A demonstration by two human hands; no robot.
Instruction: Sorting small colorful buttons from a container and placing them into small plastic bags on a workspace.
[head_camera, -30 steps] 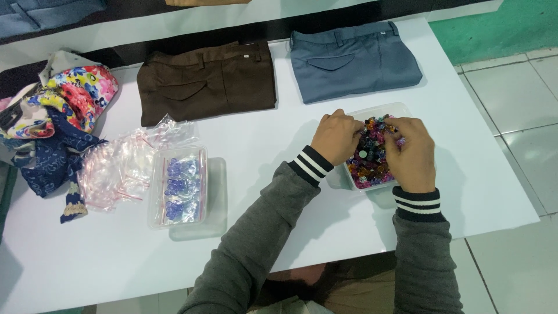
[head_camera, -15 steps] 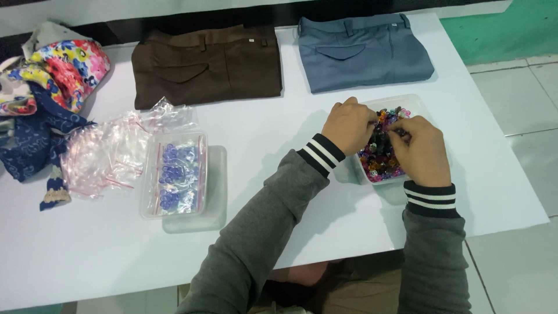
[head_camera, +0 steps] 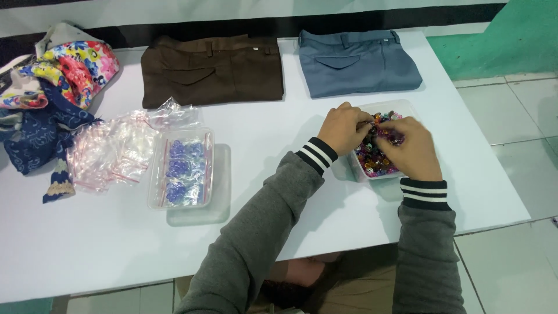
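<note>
Both my hands are over a small clear tray [head_camera: 407, 108] filled with several small multicoloured beads or buttons [head_camera: 372, 160]. My left hand [head_camera: 344, 128] has its fingers bunched at the tray's left side, pinching among the pieces. My right hand [head_camera: 411, 148] covers the tray's right part, fingertips meeting those of the left hand over the pieces. What exactly each fingertip grips is too small to tell. The tray sits on a white table [head_camera: 279, 128], near its right front.
A clear box of blue pieces [head_camera: 181, 167] rests on its lid at mid-left, beside a heap of small clear zip bags [head_camera: 113, 148]. Folded brown trousers [head_camera: 212, 70] and blue-grey trousers [head_camera: 357, 63] lie at the back. Patterned cloths [head_camera: 49, 93] are piled far left. Tiled floor lies to the right.
My hands have stayed over the tray, with only small finger movements among the pieces. The camera view has shifted a little to the left.
</note>
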